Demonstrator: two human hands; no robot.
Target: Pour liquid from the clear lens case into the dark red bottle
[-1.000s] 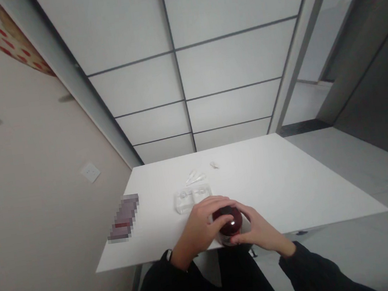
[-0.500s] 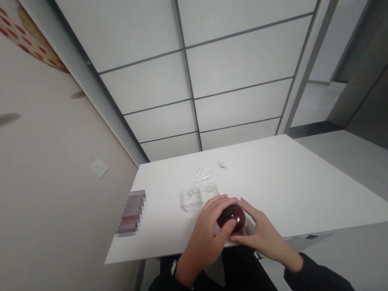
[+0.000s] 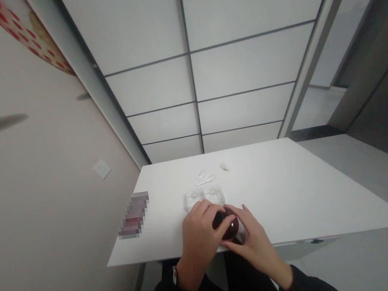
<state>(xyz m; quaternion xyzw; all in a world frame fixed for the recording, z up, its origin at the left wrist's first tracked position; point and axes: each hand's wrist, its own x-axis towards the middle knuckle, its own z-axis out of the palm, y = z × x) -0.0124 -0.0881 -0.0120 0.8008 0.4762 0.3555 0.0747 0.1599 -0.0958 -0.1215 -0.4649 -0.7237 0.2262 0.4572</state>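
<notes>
A glossy, dark red, rounded object (image 3: 232,229) is held between my two hands near the front edge of the white table (image 3: 303,193). My left hand (image 3: 201,230) curls over its top and left side, with the thumb across its front. From the right, my right hand (image 3: 255,240) cups it with thumb and fingers apart around it. Fingers cover much of the object, so its full shape and underside are hidden. Just beyond my left hand lies a clear plastic tray (image 3: 204,193), partly hidden by that hand.
Behind the tray lie several thin, pale, translucent pieces (image 3: 206,179). A small, pale, crumpled-looking item (image 3: 224,166) lies farther back. At the table's left edge is a blurred-out purplish rectangle (image 3: 135,215). A wall with a socket (image 3: 102,169) rises on the left; panelled doors (image 3: 238,73) stand behind the table.
Both hands have moved a little left with the dark red object, and my left hand now covers more of the tray's front. The view has shifted slightly.
</notes>
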